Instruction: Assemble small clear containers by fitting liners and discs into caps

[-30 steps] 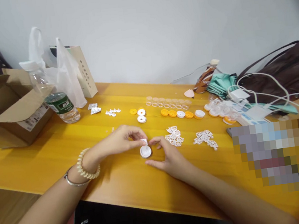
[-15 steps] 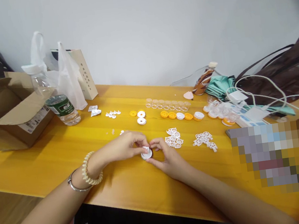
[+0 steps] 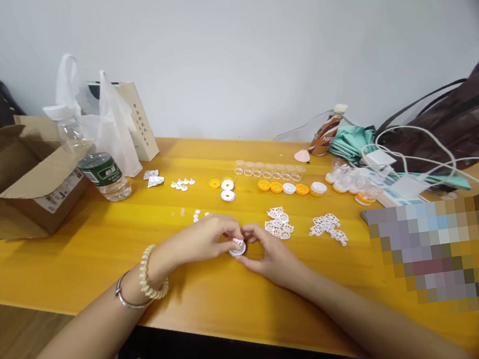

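A small round white plastic piece (image 3: 237, 251) is held low over the tabletop between my two hands. My right hand (image 3: 275, 259) grips its edge from the right, thumb at the near side and fingers at the far side. From the left, my left hand (image 3: 207, 239) pinches a small raised white part at its top; the fingertips partly hide it. Small white discs (image 3: 196, 214) lie just beyond my left hand. Beyond my right hand is a pile of white openwork plastic pieces (image 3: 279, 225), with a second openwork pile (image 3: 329, 229) farther right.
Orange and white round caps (image 3: 289, 188) line up behind the piles, with clear plastic cups (image 3: 267, 172) beyond. At left stand a cardboard box (image 3: 17, 203) and a water bottle (image 3: 109, 176). A power strip (image 3: 404, 190), cables and a blurred-out patch occupy the right.
My left hand has shifted slightly right and stays on the top of the white piece. My right hand keeps its grip. The camera view has moved a little.
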Demonstrator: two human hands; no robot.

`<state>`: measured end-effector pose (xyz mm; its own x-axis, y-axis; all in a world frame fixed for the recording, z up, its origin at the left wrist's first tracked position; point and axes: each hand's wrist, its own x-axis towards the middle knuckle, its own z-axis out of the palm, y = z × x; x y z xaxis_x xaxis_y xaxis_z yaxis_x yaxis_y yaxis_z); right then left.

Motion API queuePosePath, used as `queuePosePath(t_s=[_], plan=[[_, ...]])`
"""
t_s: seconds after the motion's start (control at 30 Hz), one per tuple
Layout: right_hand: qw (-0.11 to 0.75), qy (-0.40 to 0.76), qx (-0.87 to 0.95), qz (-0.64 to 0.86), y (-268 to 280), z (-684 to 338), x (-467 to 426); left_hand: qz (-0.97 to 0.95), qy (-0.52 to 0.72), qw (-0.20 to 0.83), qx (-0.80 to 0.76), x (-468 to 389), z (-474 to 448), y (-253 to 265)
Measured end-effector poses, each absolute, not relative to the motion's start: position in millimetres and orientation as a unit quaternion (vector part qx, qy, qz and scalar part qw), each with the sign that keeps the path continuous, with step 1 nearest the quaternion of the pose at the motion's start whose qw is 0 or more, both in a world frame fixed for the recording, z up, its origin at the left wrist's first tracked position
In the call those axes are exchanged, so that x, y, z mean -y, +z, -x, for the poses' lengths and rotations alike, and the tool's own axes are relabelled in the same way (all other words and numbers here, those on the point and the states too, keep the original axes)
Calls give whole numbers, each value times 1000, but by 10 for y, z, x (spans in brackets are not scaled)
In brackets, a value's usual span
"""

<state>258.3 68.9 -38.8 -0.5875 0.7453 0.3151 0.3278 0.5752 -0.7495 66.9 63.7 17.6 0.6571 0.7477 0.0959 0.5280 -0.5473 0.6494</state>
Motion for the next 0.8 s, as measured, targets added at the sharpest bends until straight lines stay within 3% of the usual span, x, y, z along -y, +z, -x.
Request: queuePosePath(t_s=[0.3,0.47,0.6,0.7,0.8], plan=[[313,330,832,318,-351,-2620,-728,-853,225,304,-360,-633,-687,131],[334,464,753,327,-380,-2630,-743,-774,357,323,-411,-703,-665,188],[351,541,685,339,-403,-2635,-770,-716,424,261,-490,-1028,-654,186],[356,570,656,345,-402,-2640,-785,-743,375,165,-529,-1460,-691,176],[359,585,640,345,-393,-2648,-794,-756,357,153,-527,-1929,-799,162]])
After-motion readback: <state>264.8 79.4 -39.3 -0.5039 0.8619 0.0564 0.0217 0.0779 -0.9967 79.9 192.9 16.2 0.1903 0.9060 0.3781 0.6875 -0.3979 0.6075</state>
